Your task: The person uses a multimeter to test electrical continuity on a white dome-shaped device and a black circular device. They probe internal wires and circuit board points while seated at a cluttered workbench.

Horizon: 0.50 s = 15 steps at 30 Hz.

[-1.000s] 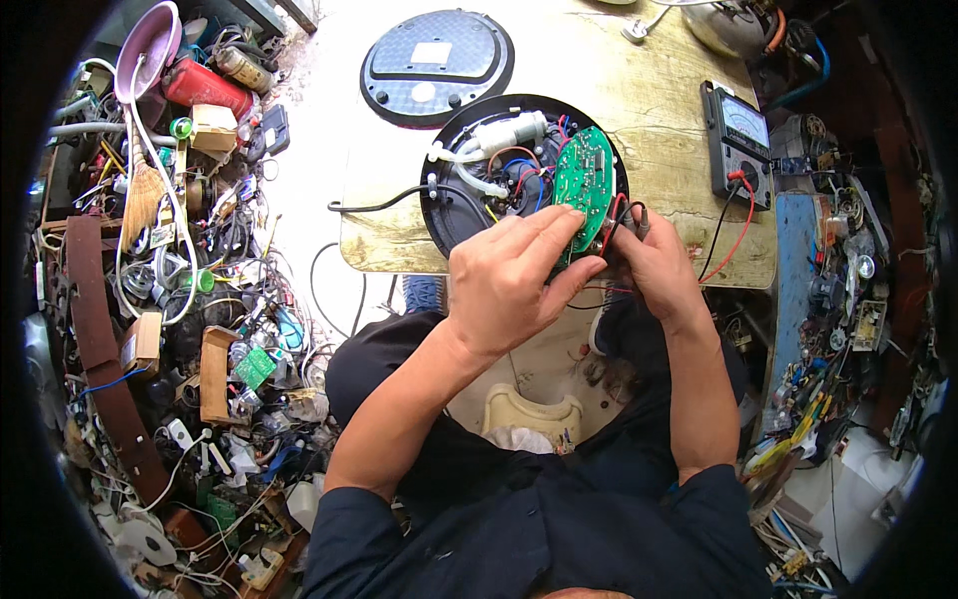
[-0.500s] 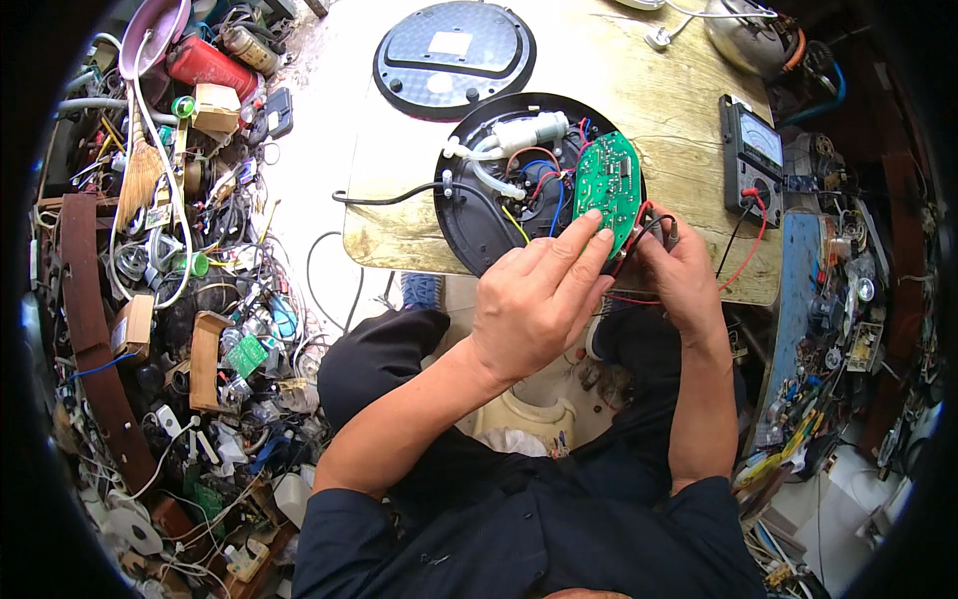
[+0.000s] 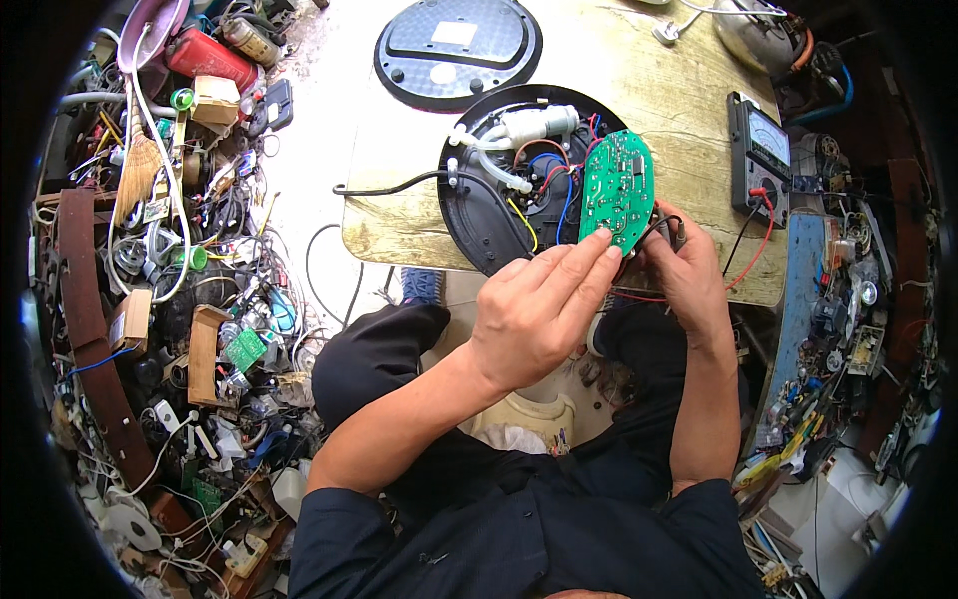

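Observation:
A green circuit board [image 3: 617, 190] is tilted over the right part of a round black appliance base [image 3: 474, 222]. My left hand [image 3: 529, 314] reaches to the board's lower end, fingers stretched out and fingertips on or just over its soldered face; its thumb is mostly hidden. At the board's lower right edge, my right hand [image 3: 689, 275] is closed round the red and black test leads [image 3: 661, 219]; whether it also grips the board cannot be made out. Colored wires run from the board into the base, beside a white pump-like part with tubing [image 3: 539, 123].
An analog multimeter [image 3: 760, 155] stands at the table's right side. A round black cover [image 3: 457, 55] lies behind the base, with a white plug [image 3: 667, 34] farther right. Heaped parts and cables [image 3: 230, 339] fill the left floor; a loaded blue shelf [image 3: 798, 299] flanks the right.
The board has shifted slightly to the right and shows its face more fully. My left fingertips sit a little lower on it; my right hand has barely moved.

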Tool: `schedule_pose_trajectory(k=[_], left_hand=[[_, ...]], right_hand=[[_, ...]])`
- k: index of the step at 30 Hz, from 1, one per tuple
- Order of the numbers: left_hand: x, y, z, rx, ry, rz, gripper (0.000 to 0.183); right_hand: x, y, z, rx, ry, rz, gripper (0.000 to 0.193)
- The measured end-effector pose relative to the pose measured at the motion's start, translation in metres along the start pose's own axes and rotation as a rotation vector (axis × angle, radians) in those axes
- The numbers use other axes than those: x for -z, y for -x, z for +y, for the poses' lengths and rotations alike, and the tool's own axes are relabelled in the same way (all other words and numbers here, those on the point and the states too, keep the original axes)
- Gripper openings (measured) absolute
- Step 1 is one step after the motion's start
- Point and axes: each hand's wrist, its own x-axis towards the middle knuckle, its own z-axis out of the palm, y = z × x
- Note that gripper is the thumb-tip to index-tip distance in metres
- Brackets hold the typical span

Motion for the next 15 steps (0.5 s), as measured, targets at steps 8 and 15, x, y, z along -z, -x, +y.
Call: schedule_pose_trajectory(k=[8, 15], left_hand=[[0.0030, 0.0001, 0.0009, 0.029, 0.047, -0.005, 0.036], [0.0024, 0.0010, 0.0003, 0.031, 0.047, -0.006, 0.036]], right_hand=[[-0.0011, 0.0002, 0.0050, 0.005, 0.004, 0.026, 0.038], [-0.0025, -0.0004, 0.0066, 0.013, 0.006, 0.025, 0.035]])
